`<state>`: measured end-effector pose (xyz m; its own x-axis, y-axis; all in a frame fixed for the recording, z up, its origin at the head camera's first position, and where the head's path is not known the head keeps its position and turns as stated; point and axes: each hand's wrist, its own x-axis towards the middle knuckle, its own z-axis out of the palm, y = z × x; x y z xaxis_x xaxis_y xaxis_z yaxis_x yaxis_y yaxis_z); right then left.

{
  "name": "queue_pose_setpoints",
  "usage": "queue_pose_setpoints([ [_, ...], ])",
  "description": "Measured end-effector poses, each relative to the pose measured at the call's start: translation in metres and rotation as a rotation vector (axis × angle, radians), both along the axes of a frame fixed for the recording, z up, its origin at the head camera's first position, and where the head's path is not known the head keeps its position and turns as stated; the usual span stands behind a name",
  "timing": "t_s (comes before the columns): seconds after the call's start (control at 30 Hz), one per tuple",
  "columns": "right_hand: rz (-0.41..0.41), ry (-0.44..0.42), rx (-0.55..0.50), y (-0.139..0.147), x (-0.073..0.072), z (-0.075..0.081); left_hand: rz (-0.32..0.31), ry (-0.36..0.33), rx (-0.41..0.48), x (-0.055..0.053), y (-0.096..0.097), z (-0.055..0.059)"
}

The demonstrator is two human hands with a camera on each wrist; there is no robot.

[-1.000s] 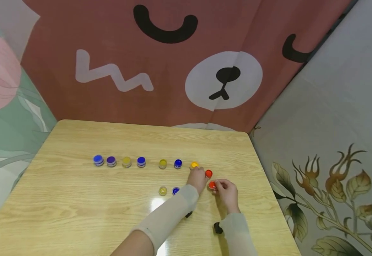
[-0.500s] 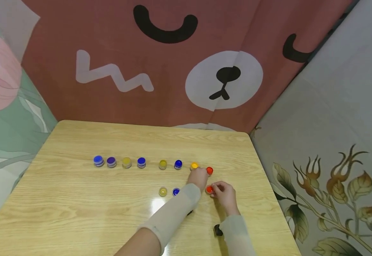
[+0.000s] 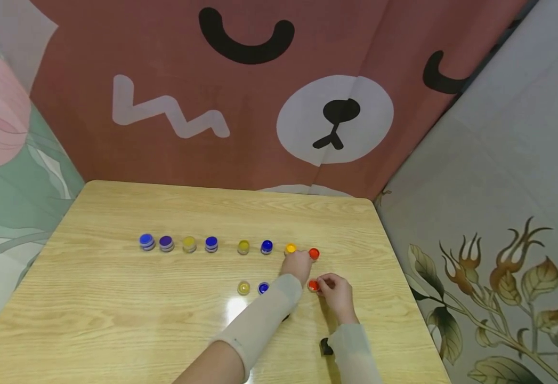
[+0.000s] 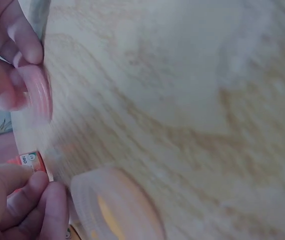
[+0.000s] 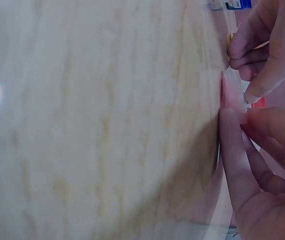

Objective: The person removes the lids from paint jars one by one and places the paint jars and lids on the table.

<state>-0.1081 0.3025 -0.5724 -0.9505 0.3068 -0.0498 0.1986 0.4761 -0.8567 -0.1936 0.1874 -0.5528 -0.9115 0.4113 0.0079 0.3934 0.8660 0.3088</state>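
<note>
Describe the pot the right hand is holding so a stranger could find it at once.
On the wooden table, find the long back row of little paint pots. The orange-red pot sits nearer, pinched by the right hand, directly below the row's red end pot, right of the blue pot.

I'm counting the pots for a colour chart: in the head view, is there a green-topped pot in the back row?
No; the back row shows only blue, purple, yellow and red tops on the table.

I log a pale wood-grain table [image 3: 115, 298]. The back row of small jars [image 3: 211, 244] reads blue, purple, yellow, blue, yellow, blue, orange-yellow, red. The front jars [image 3: 252, 288] are yellow and blue, plus a red jar [image 3: 313, 285]. Sleeves [image 3: 259, 325] are off-white. The backdrop [image 3: 240, 106] is rust-red with a white-and-black bear face.
</note>
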Motion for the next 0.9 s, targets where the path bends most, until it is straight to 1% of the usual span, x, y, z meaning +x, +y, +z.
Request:
queue_pose_setpoints([
  [0.07,0.003,0.006,0.04,-0.001,-0.001,0.0,0.011,-0.016,0.032,0.0,-0.002,0.001],
  [0.17,0.008,0.013,0.07,-0.003,-0.001,0.001,0.022,-0.029,0.078,0.0,-0.006,0.002],
  [0.23,0.005,0.015,0.059,-0.005,-0.001,0.002,0.028,-0.035,0.103,-0.001,-0.008,0.002],
  [0.33,-0.001,0.017,0.05,-0.008,-0.002,0.002,0.029,-0.043,0.113,-0.002,-0.011,0.001],
  [0.47,-0.009,0.029,0.047,-0.009,-0.002,0.001,0.03,-0.085,0.13,-0.002,-0.015,-0.001],
  [0.6,-0.03,0.033,0.048,-0.01,0.0,0.0,0.001,-0.141,0.097,0.003,-0.02,0.004],
  [0.7,-0.057,0.031,0.024,-0.011,0.002,-0.001,-0.048,-0.187,0.076,0.009,-0.026,0.009],
  [0.77,-0.075,0.033,0.001,-0.012,0.003,0.0,-0.081,-0.209,0.101,0.013,-0.032,0.01],
  [0.83,-0.085,0.033,-0.01,-0.013,0.004,0.002,-0.107,-0.221,0.153,0.018,-0.041,0.013],
  [0.9,-0.087,0.036,0.015,-0.014,0.004,0.004,-0.117,-0.221,0.214,0.023,-0.053,0.018],
])
